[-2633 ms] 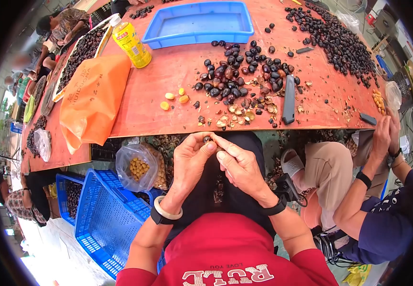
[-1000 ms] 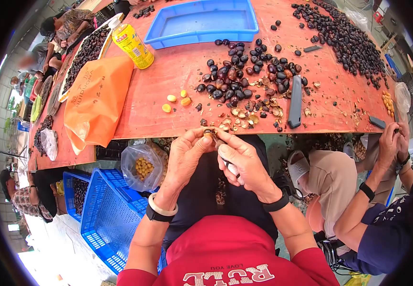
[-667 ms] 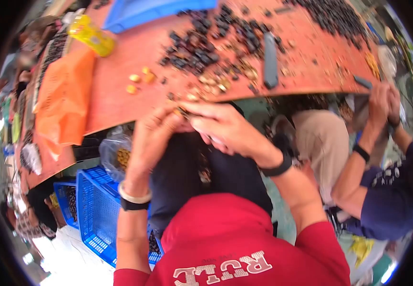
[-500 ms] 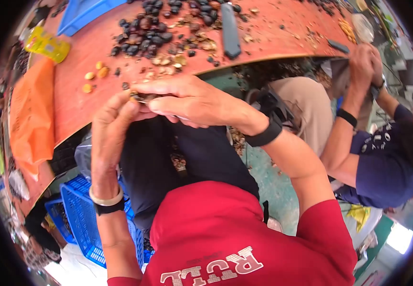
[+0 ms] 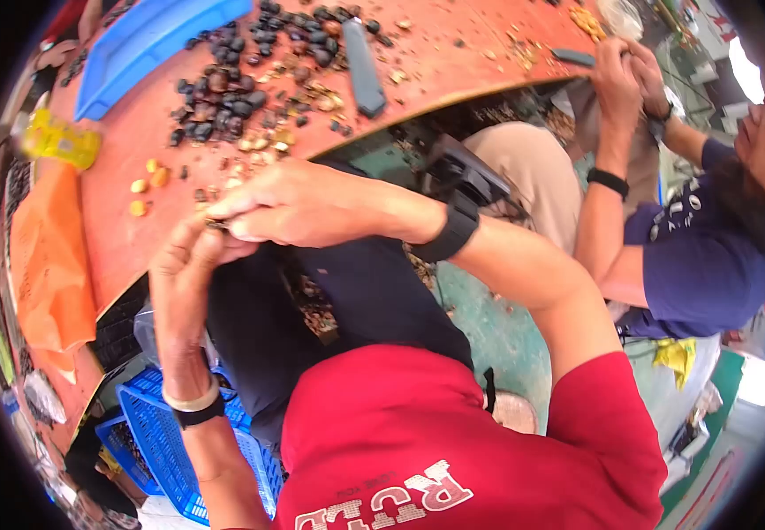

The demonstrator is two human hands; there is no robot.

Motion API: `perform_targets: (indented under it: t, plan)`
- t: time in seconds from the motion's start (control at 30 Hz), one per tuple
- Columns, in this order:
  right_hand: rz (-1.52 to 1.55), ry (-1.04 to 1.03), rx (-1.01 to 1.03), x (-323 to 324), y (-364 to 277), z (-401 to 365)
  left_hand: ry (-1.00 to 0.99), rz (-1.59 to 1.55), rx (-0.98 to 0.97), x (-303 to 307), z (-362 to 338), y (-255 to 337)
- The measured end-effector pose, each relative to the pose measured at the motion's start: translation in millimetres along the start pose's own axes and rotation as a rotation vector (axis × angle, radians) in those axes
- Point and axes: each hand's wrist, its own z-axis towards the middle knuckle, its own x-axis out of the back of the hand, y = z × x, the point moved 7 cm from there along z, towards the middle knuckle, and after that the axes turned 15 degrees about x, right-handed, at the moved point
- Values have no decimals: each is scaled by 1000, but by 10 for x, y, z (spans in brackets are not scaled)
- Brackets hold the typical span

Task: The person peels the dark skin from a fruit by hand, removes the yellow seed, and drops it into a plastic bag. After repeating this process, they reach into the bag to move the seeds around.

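Note:
My left hand (image 5: 190, 269) is closed, thumb and fingertips pinching a small dark-shelled nut (image 5: 215, 223) at the table's near edge. My right hand (image 5: 303, 208) meets it from the other side, its fingertips pressed onto the same nut. Most of the nut is covered by my fingers, and I cannot make out whether a small tool is in the right hand as well. Just beyond lie cracked shell pieces (image 5: 263, 143) and a pile of dark nuts (image 5: 219, 97). Several peeled yellow kernels (image 5: 140, 186) are to the left.
A long grey-handled tool (image 5: 364, 75) lies near the table edge. A blue tray (image 5: 148, 49), yellow container (image 5: 63, 143) and orange bag (image 5: 51, 256) stand at left. Blue crates (image 5: 157, 442) are below. At right, a co-worker's hands (image 5: 625, 79) work beside a dark handle (image 5: 573, 57).
The view has shifted, so the table things sit further left and the co-worker appears higher. Both my hands stay together around the nut, with the right fingers now closer over it.

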Motion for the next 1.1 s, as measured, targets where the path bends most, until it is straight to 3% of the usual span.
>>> perform_targets:
  t: [0.1, 0.17, 0.3, 0.43, 0.5, 0.67, 0.87, 0.93, 1.1]
  plan:
    - [-12, 0, 72, -54, -27, 86, 1, -90, -12, 29, -37, -31]
    - [41, 228, 4, -90, -21, 90, 89, -162, -3, 125, -56, -90]
    - [402, 182, -367, -238, 118, 78, 88, -370, 1, 257, -39, -238]
    - [464, 148, -372, -278, 251, 115, 123, -322, 21, 363, -43, -161]
    - [343, 77, -306, -255, 294, 135, 89, -272, 58, 352, -12, -145]
    - [100, 209, -25, -142, 274, 132, 98, -242, 85, 291, 141, -152]
    - [192, 330, -98, -64, 283, 107, 194, -262, -5, 251, 229, -176]
    - [460, 328, -285, -145, 366, 83, 216, -289, -75, 266, 197, -151]
    - [668, 362, -419, -236, 386, 134, 274, -343, -142, 310, 173, -163]
